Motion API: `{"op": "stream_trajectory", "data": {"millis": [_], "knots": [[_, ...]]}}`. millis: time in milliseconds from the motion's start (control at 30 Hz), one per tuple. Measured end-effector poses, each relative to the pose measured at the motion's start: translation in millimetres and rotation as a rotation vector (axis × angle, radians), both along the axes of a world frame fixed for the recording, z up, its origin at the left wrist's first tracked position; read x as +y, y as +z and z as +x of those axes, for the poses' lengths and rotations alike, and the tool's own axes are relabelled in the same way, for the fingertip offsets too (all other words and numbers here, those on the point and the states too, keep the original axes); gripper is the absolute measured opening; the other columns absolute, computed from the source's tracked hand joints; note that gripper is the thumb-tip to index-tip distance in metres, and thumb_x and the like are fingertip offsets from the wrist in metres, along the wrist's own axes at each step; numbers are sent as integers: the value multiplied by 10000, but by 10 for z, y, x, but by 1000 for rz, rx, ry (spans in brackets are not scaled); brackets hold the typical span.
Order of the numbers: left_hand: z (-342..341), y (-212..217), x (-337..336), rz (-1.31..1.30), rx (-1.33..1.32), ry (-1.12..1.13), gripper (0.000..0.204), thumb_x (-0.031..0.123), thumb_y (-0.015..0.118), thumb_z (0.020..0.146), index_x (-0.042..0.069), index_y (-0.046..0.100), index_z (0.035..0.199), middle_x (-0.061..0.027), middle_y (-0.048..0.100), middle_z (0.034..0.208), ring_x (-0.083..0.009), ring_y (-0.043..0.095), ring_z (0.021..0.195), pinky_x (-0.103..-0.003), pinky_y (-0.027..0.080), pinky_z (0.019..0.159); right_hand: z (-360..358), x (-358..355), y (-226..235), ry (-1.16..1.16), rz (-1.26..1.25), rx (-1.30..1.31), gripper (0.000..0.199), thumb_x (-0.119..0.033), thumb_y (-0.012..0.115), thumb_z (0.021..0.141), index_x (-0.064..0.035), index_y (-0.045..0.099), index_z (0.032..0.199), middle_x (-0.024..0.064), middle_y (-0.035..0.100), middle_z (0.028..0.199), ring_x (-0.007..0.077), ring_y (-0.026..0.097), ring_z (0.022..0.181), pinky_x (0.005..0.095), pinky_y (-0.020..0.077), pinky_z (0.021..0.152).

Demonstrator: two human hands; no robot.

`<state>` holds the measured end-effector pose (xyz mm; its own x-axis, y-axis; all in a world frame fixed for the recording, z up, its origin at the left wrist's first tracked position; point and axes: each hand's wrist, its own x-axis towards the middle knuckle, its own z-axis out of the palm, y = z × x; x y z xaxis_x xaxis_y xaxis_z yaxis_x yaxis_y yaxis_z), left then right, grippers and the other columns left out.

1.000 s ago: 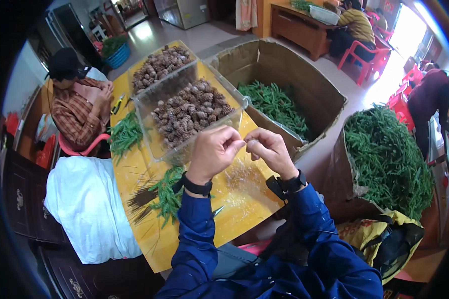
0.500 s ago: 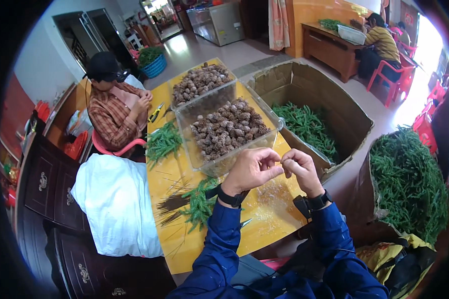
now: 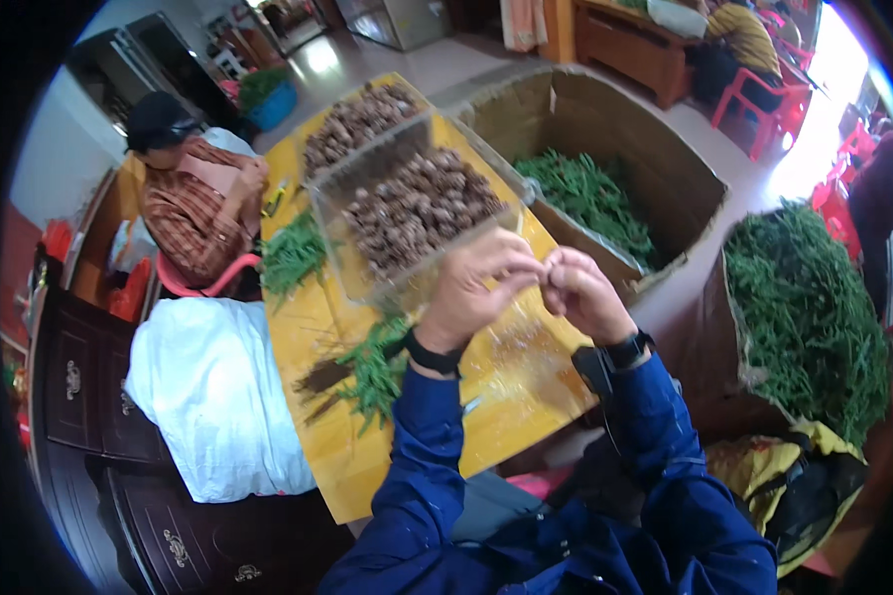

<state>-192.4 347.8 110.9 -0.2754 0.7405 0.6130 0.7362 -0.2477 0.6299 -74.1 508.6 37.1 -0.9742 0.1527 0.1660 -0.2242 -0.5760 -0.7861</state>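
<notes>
Above the yellow table (image 3: 526, 397), left hand (image 3: 481, 288) and right hand (image 3: 580, 295) met fingertip to fingertip, both pinched nearly closed; pinched item too small to tell. Clear bin of brown pods (image 3: 417, 213) at 11 o'clock, touching left hand. Green sprigs (image 3: 372, 367) at 8 o'clock.

Looks like a home workroom for sorting produce: yellow table (image 3: 506, 397) w/ 2 clear trays (image 3: 417, 213) of brown pieces, cardboard box (image 3: 615, 149) of greens, dark wood cabinets (image 3: 79, 387), tiled floor.

both hands raised, left hand (image 3: 481, 286) and right hand (image 3: 580, 293) fingertips pinched together
</notes>
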Motion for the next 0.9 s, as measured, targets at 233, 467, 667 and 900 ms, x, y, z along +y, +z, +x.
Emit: {"op": "stream_trajectory", "data": {"millis": [233,467,667,900], "knots": [[-85,-73,-23,-34,-290,-148,107,-24,734,846,-6,714,950,-54,659,967,-123,629,870,-246,487,751,-38,-79,93,91,-130,17,158,-169,578,1002,-29,649,986,2,621,763,54,553,623,185,452,557],[-8,-34,-23,-44,-204,29,109,14,729,852,16,727,960,-40,684,873,-113,638,775,-245,492,670,-32,-78,43,58,-136,-4,200,-209,604,975,-15,626,1018,14,588,745,71,506,591,214,380,505],[39,-40,-11,6,-280,102,96,17,727,858,8,719,953,-40,682,857,-96,632,747,-239,496,662,-38,-102,48,46,-144,-22,209,-220,600,979,-16,630,1013,13,587,731,68,500,585,210,373,501],[-11,-74,0,2,-220,78,56,23,709,870,5,693,921,-23,676,829,-77,624,732,-229,495,648,-50,-99,55,99,-191,-29,238,-251,599,991,-19,629,1031,30,604,754,75,468,573,217,372,526]]}}
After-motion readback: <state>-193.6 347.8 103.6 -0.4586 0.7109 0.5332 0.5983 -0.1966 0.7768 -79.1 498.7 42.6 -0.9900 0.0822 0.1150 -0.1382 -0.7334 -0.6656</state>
